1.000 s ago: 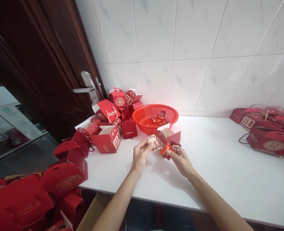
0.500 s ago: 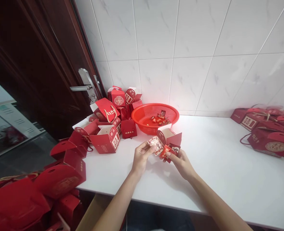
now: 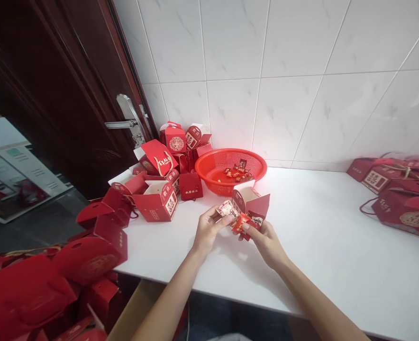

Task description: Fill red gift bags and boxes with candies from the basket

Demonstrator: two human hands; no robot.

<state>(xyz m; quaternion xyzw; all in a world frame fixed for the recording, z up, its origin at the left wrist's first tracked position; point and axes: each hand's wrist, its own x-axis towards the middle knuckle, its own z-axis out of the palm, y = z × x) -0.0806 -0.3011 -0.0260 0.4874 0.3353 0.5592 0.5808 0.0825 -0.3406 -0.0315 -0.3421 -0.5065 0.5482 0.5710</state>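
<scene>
Between thumb and fingers, my left hand (image 3: pixel 207 230) pinches a white-and-red printed packet (image 3: pixel 226 210). My right hand (image 3: pixel 268 240) is closed on several wrapped candies (image 3: pixel 241 224), red and dark red with gold print. The two hands hold these close together over the white table, and the packet and candies overlap. Just behind them stands an open red gift box (image 3: pixel 250 201) with its flaps up; its inside is mostly hidden. Beyond the box, a red plastic basket (image 3: pixel 209 179) has several small wrapped candies in it.
Red gift boxes (image 3: pixel 155 204) are heaped at the left of the white table (image 3: pixel 323 237), some open. More boxes (image 3: pixel 85 260) pile up at the lower left. Closed boxes (image 3: pixel 401 208) sit at the right. A tiled wall and a dark door with a handle (image 3: pixel 127 121) stand behind.
My left hand's packet has come nearer the candies in my right hand and now overlaps them. The camera view has shifted slightly.
</scene>
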